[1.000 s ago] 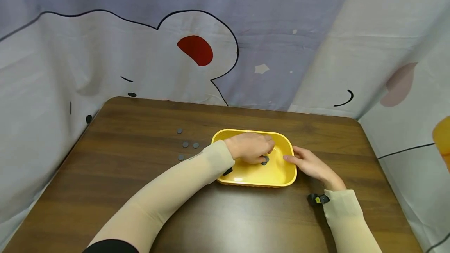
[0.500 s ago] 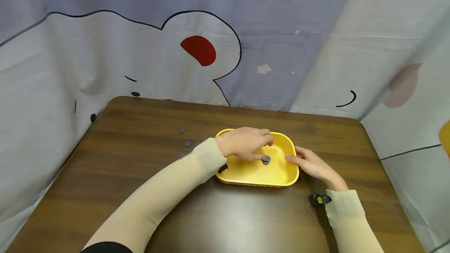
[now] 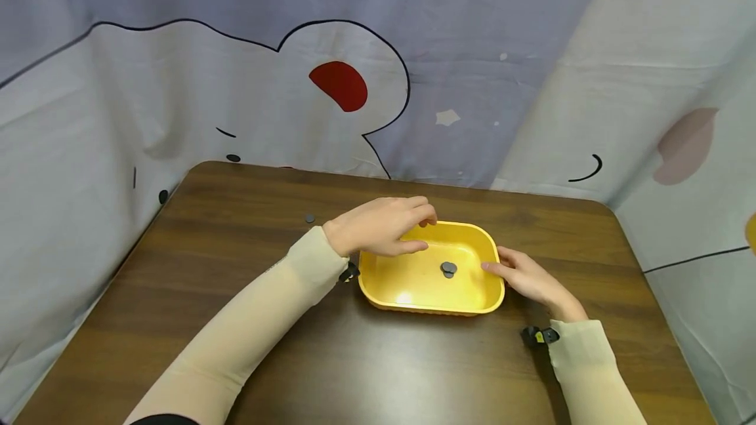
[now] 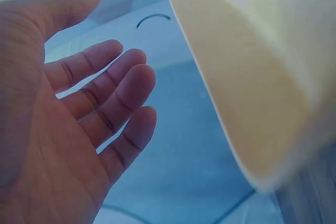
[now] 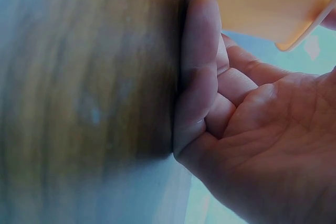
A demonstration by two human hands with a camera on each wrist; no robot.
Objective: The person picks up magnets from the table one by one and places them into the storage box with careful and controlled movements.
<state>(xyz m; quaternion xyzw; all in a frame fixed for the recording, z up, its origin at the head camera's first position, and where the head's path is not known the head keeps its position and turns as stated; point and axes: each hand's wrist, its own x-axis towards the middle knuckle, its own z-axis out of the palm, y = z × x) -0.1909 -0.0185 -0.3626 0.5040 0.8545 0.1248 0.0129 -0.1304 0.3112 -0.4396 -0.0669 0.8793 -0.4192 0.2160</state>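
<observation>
A yellow plastic tray (image 3: pixel 434 310) sits on the wooden table, with a few small dark grey discs (image 3: pixel 449 269) overlapping on its floor. My left hand (image 3: pixel 384 225) hovers over the tray's back left corner, palm down in the head view. Its fingers are loosely bent and spread, and the left wrist view shows nothing in the hand (image 4: pixel 63 140). At the tray's right end my right hand (image 3: pixel 528 279) grips the wall, thumb over the rim and fingers outside. In the right wrist view those fingers (image 5: pixel 199 40) lie along the table against the tray.
One loose grey disc (image 3: pixel 310 218) lies on the table (image 3: pixel 378 366) left of the tray; the left forearm (image 3: pixel 254 320) covers the area in front of it. A printed curtain (image 3: pixel 472 84) hangs right behind the table's back edge.
My left hand has let go of the discs, lifted from the tray floor and drawn back to the left, its forearm now hiding most of the loose discs. The right hand stays put.
</observation>
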